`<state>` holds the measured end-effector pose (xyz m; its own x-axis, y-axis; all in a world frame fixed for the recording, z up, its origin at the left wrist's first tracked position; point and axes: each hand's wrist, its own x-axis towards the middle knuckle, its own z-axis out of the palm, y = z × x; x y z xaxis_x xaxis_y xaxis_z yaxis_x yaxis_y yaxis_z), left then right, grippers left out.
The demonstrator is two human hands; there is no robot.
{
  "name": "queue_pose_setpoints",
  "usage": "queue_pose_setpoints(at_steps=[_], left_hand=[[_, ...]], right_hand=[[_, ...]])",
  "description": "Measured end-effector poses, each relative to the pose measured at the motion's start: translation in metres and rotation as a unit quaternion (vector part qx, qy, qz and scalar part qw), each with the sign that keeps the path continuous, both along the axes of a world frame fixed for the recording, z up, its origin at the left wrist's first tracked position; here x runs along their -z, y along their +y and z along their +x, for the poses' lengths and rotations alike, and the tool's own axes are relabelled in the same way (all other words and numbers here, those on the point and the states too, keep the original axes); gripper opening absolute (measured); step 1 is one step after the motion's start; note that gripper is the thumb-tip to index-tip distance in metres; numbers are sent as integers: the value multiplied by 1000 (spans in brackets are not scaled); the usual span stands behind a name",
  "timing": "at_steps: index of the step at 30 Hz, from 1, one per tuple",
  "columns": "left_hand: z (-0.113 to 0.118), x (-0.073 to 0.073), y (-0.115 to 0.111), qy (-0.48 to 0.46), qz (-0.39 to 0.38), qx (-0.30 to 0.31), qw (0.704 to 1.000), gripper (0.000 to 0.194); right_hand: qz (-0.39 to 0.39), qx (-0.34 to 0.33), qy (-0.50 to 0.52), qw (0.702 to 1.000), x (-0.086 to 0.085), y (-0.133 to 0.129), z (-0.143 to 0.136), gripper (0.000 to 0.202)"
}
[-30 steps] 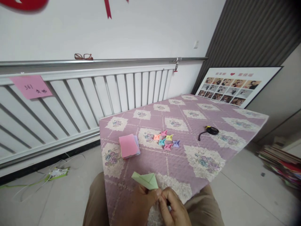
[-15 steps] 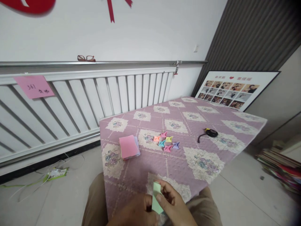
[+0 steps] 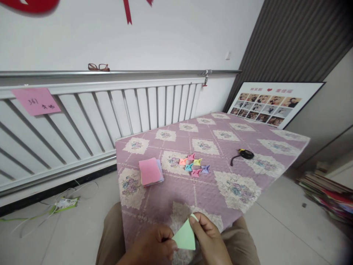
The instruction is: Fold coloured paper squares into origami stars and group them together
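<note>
A light green sheet of paper [image 3: 185,236] is held between my two hands over the near edge of the table; it now shows a roughly triangular shape. My left hand [image 3: 154,243] pinches its left corner between thumb and fingers. On the other side, my right hand [image 3: 208,235] grips the upper right corner, thumb on top. Farther up the cloth lie several small folded paper pieces [image 3: 196,172] in pink, orange, yellow, teal and purple. To their left sits a stack of square coloured paper [image 3: 150,172], pink on top.
A floral purple tablecloth [image 3: 176,195] covers the table. A black coiled cord [image 3: 245,154] lies at the right. Behind stands a white radiator [image 3: 143,106] with a pink note [image 3: 36,101]; glasses [image 3: 98,67] rest on the pipe. A photo board [image 3: 275,103] leans at the back right.
The green paper has gone from a narrow folded strip to a wider triangle. My left hand has shifted to its left corner, and my right hand to its top.
</note>
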<state>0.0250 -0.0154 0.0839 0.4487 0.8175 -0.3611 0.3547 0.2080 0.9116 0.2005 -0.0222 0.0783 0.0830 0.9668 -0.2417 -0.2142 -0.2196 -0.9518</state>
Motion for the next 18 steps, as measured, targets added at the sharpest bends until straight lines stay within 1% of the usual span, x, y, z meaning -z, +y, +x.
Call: queue_pose_setpoints(at_steps=[3,4,5,7,8,11,16,18], left_hand=[[-4,-2,1,4,41,26,999,13],[-5,-3,2,1,54,29,998,9],[-4,-4,3,-7,66,26,997,9],[0,-4,6,-34,80,-8,996,20],[3,-4,8,-51,82,-35,995,20],[14,-3,13,-90,74,-95,989,11],[27,-2,14,-135,69,-108,983,6],[30,0,12,-148,68,-133,978,5]], right_hand=[[0,-8,-16,1000,4,-1,-2,49],[4,-20,-24,1000,5,-1,-2,49],[11,-33,-36,999,6,0,-2,49],[30,-70,-64,995,7,2,0,48],[39,-90,-79,992,7,3,1,47],[63,-128,-108,984,6,6,4,45],[68,-108,-103,986,10,6,4,43],[70,-71,-80,992,12,5,-1,42]])
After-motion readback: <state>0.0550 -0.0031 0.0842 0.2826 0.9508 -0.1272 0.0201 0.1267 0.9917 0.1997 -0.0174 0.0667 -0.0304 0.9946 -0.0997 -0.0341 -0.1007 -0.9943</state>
